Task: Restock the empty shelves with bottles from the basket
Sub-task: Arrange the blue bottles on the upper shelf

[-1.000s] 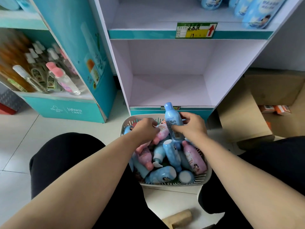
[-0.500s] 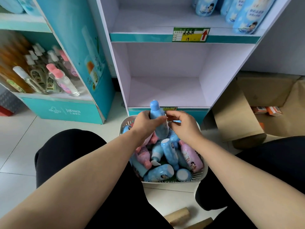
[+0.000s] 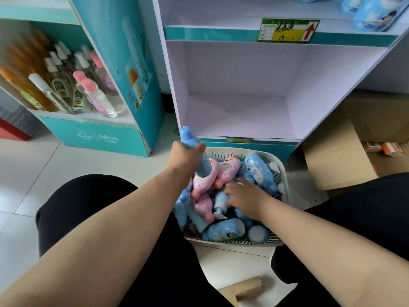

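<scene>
- Premises: pale tiled floor (image 3: 66, 173) in a shop aisle. The person crouches with a white slotted basket (image 3: 285, 180) between the knees. All positions below are given relative to this basket.
- Far left of the basket: teal display stand (image 3: 97, 138), stocked with clear bottles (image 3: 97, 98) with pink and white caps. It is not part of this job.
- At the basket's far-left corner: left hand (image 3: 183, 156) closed firmly around the middle of a blue bottle (image 3: 188, 135), lifted above the heap with the cap pointing up and away.
- Handling assessment: the bottle appears to be rigid moulded plastic, glossy, probably light to moderate in weight and unlikely to break. The surface may be slick, so a full wrap around the waisted body is judged the sound hold, not the cap.
- Directly beyond the basket: white shelf unit with its empty lower shelf (image 3: 236, 116) and open front. No obstruction to placing is seen.
- Inside the basket: pink bottles (image 3: 228, 169) and blue ones, heaped and interlocked, so a pull may drag the neighbours.
- Right half of the basket: right hand (image 3: 247, 196) palm-down on the heap. Whether it grips a bottle cannot be told.
- Right of the basket: cardboard box (image 3: 332, 156), close to the shelf's side.
- Near side of the basket: wooden block (image 3: 245, 286) on the floor.
</scene>
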The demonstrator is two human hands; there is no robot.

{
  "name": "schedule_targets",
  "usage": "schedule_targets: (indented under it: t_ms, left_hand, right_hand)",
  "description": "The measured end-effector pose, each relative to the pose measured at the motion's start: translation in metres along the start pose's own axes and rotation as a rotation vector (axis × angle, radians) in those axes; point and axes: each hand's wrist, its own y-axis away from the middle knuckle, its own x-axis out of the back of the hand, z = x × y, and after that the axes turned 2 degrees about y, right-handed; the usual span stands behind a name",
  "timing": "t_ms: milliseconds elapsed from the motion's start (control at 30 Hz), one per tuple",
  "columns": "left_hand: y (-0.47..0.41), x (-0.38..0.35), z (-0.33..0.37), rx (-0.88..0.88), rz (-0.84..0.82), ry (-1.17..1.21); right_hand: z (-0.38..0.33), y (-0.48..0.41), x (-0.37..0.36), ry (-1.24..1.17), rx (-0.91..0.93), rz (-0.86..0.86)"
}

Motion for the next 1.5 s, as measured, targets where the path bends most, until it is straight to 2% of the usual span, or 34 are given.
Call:
schedule_targets:
  t_ms: [133, 233, 400, 467, 567, 633, 700, 833, 1000, 1267, 1367, 1500]
  left_hand:
    - [0.0, 0.001, -0.002, -0.001, -0.006, -0.022]
    - [0.0, 0.0, -0.002, 0.002, -0.012, -0.028]
    - [0.003, -0.002, -0.001, -0.032, -0.059, -0.053]
    - [0.005, -0.003, 0.001, -0.046, -0.073, -0.061]
    - [0.01, -0.002, 0.002, -0.077, -0.082, -0.061]
    - [0.018, -0.002, 0.003, -0.113, -0.106, -0.036]
    - [0.024, -0.002, 0.001, -0.156, -0.13, -0.052]
    - [0.035, 0.002, 0.0, -0.213, -0.22, 0.049]
    - [0.056, 0.016, 0.038, -0.298, -0.242, 0.217]
    - [0.101, 0.009, 0.173, -0.621, -0.345, 0.251]
    - [0.11, -0.004, 0.225, -0.71, -0.339, 0.283]
    - [0.107, -0.026, 0.283, -0.757, -0.304, 0.306]
  right_hand:
    - [-0.001, 0.0, -0.003, 0.166, -0.017, 0.082]
    - [-0.001, -0.005, -0.016, 0.212, -0.059, 0.234]
    - [0.011, 0.014, -0.009, 0.2, -0.252, 0.13]
    - [0.021, 0.025, -0.001, 0.047, -0.431, 0.093]
    - [0.038, 0.037, 0.005, -0.395, -0.696, 0.141]
    - [0.042, 0.046, 0.014, -0.711, -0.819, 0.154]
    - [0.044, 0.056, 0.025, -0.914, -0.877, 0.216]
    - [0.046, 0.074, 0.046, -1.435, -0.819, 0.453]
    - [0.06, 0.102, 0.079, -1.672, -0.681, 0.625]
    - [0.098, 0.16, 0.145, -1.535, -0.565, 1.124]
    - [0.117, 0.183, 0.157, -1.515, -0.609, 1.34]
    - [0.147, 0.199, 0.159, -1.494, -0.682, 1.467]
